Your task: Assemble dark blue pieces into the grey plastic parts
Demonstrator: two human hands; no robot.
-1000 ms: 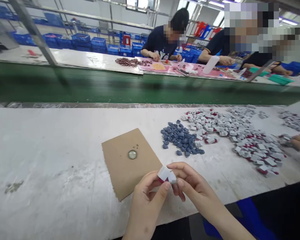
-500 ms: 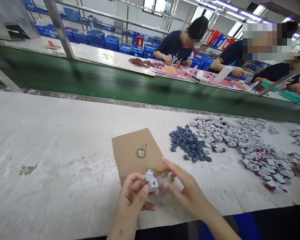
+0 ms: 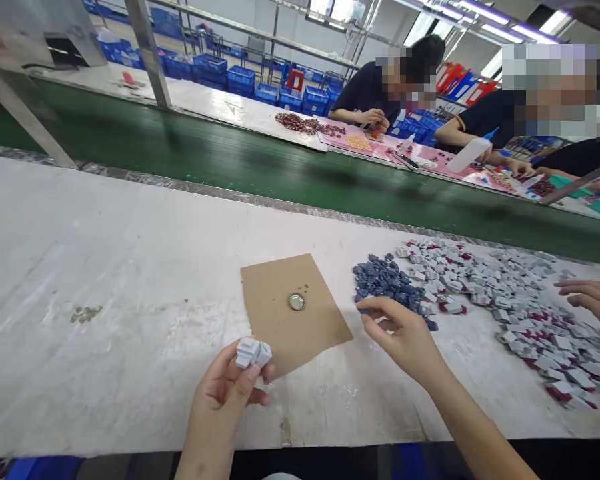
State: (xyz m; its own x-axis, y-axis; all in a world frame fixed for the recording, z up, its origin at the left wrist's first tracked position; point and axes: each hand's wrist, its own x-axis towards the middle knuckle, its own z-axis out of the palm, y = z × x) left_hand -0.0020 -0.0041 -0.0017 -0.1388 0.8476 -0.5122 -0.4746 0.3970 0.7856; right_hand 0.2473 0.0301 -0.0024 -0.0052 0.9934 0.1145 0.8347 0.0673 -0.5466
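Observation:
My left hand (image 3: 224,392) is closed round a small light-grey plastic part (image 3: 252,351), held just above the near corner of a brown cardboard sheet (image 3: 291,317). My right hand (image 3: 400,331) has reached out to the heap of dark blue-grey small parts (image 3: 383,280); its fingers are bent in a pinch at the heap's near edge, and whether anything is in them I cannot make out. A metal bottle cap (image 3: 296,301) lies on the cardboard. To the right spreads a wide scatter of grey-and-red parts (image 3: 500,293).
Another person's hand (image 3: 591,300) rests on the grey-and-red parts at the far right. A green conveyor belt (image 3: 280,177) runs behind the white table (image 3: 105,267). Across it, people sit working at a pink-covered bench with a white squeeze bottle (image 3: 471,154). Blue crates are stacked behind.
My hands have parted: the right one left the grey part and went out right to the blue-grey heap. The left keeps the part. The view has swung left.

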